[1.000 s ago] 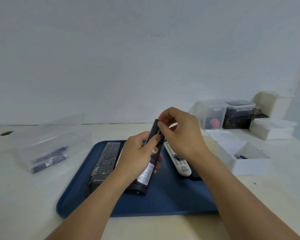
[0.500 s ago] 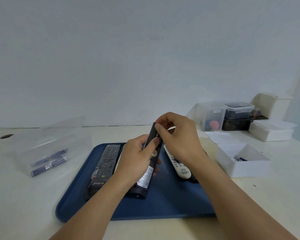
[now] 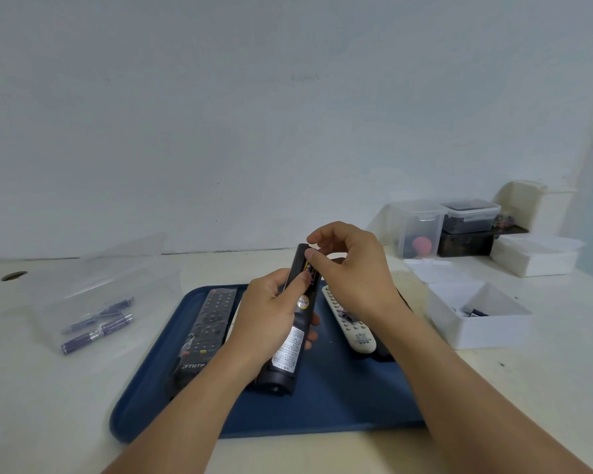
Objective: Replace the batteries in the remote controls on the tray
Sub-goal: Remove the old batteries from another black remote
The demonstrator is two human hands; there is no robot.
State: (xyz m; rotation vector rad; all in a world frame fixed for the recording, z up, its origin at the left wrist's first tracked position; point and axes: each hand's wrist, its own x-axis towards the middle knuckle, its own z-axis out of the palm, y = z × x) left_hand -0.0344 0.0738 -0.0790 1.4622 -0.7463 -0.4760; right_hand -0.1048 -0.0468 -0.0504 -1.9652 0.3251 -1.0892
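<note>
Black plastic bar-shaped remote (image 3: 290, 340), tilted above the blue tray (image 3: 339, 405): left hand (image 3: 271, 316) fingers wrap it; right hand (image 3: 350, 271) fingers pinch at its top.

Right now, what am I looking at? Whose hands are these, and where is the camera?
The camera sits on a person's head and looks down, so you see that person's own two arms. The left hand grips a black remote, turned back side up and tilted. The right hand works with its fingertips at the remote's top end, where the batteries sit. Below is a blue tray with a dark remote and a white remote lying on it. On the left, a clear box holds purple batteries. On the right stands a white box.
</note>
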